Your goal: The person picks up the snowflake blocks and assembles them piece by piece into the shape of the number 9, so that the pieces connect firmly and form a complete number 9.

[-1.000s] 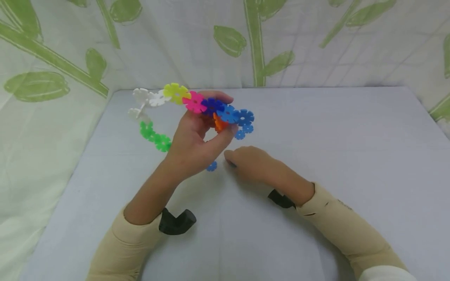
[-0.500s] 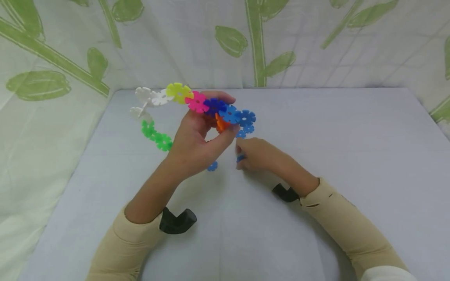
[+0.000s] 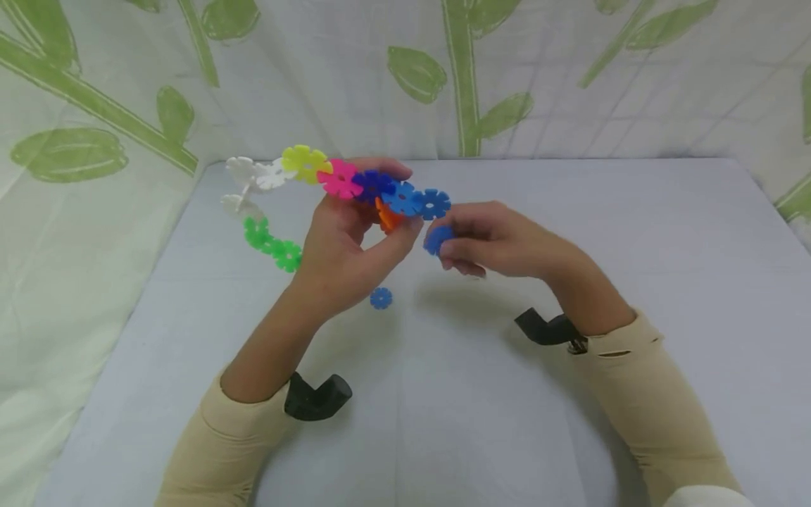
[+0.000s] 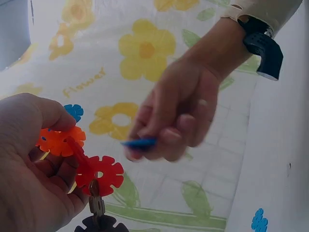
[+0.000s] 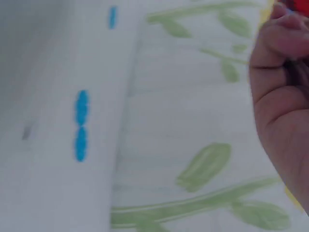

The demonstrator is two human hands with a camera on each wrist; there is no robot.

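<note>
My left hand (image 3: 342, 246) grips a looped chain of interlocking flower-shaped plastic discs (image 3: 340, 179) above the table. White, yellow, pink, dark blue, blue, orange and green discs show in the head view. In the left wrist view, a red disc (image 4: 113, 176) and an orange disc (image 4: 63, 142) sit by the fingers, with a dark disc (image 4: 101, 224) below. My right hand (image 3: 507, 239) pinches a loose blue flower disc (image 3: 437, 241) just below the chain's blue end; whether they touch I cannot tell. Part of the chain is hidden behind my left hand.
A small blue disc (image 3: 381, 298) lies on the white-covered table (image 3: 602, 246) under my left hand. More blue discs (image 5: 81, 125) lie on the table in the right wrist view. A leaf-patterned curtain (image 3: 557, 63) hangs behind. Black wrist mounts (image 3: 317, 401) project beneath both forearms.
My right hand has risen from the table with a blue disc, moving up and right to the chain's end. My left hand and the chain have shifted slightly left.
</note>
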